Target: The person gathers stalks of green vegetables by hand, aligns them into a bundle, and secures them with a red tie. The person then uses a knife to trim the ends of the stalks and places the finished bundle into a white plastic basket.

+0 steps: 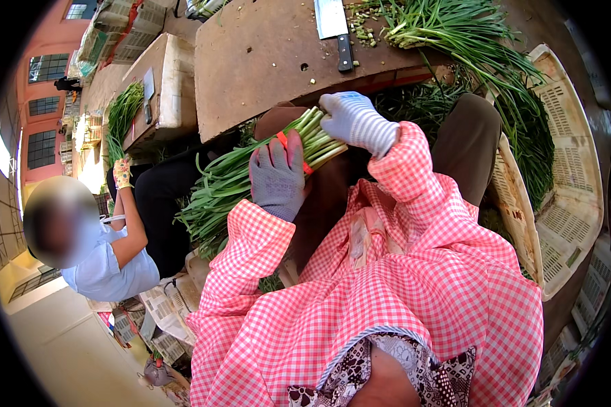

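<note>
A bunch of green garlic-chive-like stalks (224, 185) lies across my lap, its pale cut ends to the right and its leaves to the lower left. A red-orange band (282, 139) runs around it near the stems. My left hand (279, 175), in a grey glove, grips the bunch over the band. At the cut ends is my right hand (354, 119), in a white and blue striped glove, its fingers curled against the stalks; whether it pinches any is unclear. Beyond, a cleaver (332, 23) with a black handle lies on a wooden board (254, 66) among cut stem bits.
Loose greens (438, 25) lie on the board's right end and hang into a plastic crate (565, 168) at my right. At left a co-worker (117, 254) sits by another board (132, 127) with greens (127, 109) and a second cleaver (148, 91).
</note>
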A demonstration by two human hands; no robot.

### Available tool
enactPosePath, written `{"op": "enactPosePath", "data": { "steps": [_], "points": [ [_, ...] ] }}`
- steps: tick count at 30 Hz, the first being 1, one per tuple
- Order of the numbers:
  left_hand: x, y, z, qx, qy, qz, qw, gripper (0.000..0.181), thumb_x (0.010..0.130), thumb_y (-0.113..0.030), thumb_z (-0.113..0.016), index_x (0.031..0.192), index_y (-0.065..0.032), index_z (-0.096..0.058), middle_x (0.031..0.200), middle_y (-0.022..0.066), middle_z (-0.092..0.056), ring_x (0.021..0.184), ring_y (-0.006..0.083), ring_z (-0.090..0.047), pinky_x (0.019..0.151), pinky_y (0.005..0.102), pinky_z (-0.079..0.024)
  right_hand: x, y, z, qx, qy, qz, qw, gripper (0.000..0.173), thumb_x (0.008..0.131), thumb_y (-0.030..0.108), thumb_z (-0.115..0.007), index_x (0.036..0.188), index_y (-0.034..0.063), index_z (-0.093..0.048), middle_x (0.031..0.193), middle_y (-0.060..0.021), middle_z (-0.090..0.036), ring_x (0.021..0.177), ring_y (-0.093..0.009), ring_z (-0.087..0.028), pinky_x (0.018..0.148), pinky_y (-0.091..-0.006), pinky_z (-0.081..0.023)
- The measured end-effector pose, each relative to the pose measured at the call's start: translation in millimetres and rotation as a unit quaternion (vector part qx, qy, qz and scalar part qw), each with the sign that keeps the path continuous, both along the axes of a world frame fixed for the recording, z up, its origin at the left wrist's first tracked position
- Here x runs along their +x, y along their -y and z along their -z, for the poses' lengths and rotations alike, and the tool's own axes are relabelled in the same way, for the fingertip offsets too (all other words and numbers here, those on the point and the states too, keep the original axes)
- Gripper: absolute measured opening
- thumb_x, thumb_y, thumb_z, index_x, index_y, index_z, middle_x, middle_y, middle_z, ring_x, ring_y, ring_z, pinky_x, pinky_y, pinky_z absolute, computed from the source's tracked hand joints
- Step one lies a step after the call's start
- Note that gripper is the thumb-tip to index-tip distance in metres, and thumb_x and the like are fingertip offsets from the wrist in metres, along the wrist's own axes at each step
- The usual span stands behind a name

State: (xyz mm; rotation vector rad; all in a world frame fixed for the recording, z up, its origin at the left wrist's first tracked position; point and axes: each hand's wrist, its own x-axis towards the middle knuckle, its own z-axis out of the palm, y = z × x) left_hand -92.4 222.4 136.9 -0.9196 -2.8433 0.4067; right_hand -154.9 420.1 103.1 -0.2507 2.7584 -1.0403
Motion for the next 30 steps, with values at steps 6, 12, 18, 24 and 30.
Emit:
{"op": "enactPosePath", "data": {
  "steps": [6,12,18,24,30],
  "points": [
    [0.4,1.7,1.1,0.039,0.006,0.010,0.999,0.105,0.054,-0.037,-0.083,0.140,-0.0028,-0.032,0.120,0.0160,-0.043,0.110,0.0324,-0.043,0.095,0.0460,-0.038,7.1,-45.0,14.7,-0.111,0.026,0.102,0.988,0.038,0.079,0.037,-0.059,0.092,0.0028,-0.066,0.087,-0.0212,-0.066,0.086,-0.037,-0.065,0.077,-0.0425,-0.050],
    [-1.4,0.3,6.3,0.057,-0.010,0.034,0.998,0.103,0.054,-0.035,-0.083,0.139,-0.0024,-0.034,0.120,0.0163,-0.044,0.110,0.0334,-0.044,0.095,0.0465,-0.038,-1.0,-7.1,-13.3,-0.085,-0.038,-0.009,0.996,0.044,0.076,0.039,-0.069,0.100,0.0019,-0.067,0.091,-0.0186,-0.067,0.087,-0.033,-0.066,0.079,-0.0389,-0.051],
    [-1.7,0.5,1.0,0.066,0.009,0.037,0.997,0.104,0.054,-0.036,-0.083,0.140,-0.0021,-0.034,0.120,0.0168,-0.043,0.110,0.0340,-0.044,0.095,0.0472,-0.038,-19.8,-2.2,0.5,-0.150,-0.044,-0.037,0.987,0.032,0.086,0.032,-0.065,0.094,0.0004,-0.068,0.078,-0.0154,-0.065,0.072,-0.027,-0.065,0.068,-0.0349,-0.052],
    [-3.6,6.4,5.0,0.071,0.014,0.046,0.996,0.104,0.054,-0.037,-0.083,0.139,-0.0026,-0.035,0.121,0.0170,-0.043,0.110,0.0345,-0.044,0.096,0.0477,-0.038,-15.1,-1.0,-18.3,-0.135,0.032,-0.044,0.989,0.043,0.084,0.042,-0.067,0.089,-0.0004,-0.066,0.074,-0.0157,-0.064,0.069,-0.026,-0.064,0.066,-0.0357,-0.050],
    [-5.2,4.8,4.8,0.073,0.016,0.052,0.996,0.103,0.054,-0.037,-0.083,0.139,-0.0046,-0.035,0.120,0.0176,-0.043,0.109,0.0354,-0.044,0.096,0.0480,-0.038,-17.8,2.6,0.1,-0.085,-0.020,-0.066,0.994,0.038,0.085,0.039,-0.065,0.088,0.0002,-0.064,0.073,-0.0166,-0.063,0.068,-0.027,-0.064,0.064,-0.0361,-0.049]
  ]
}}
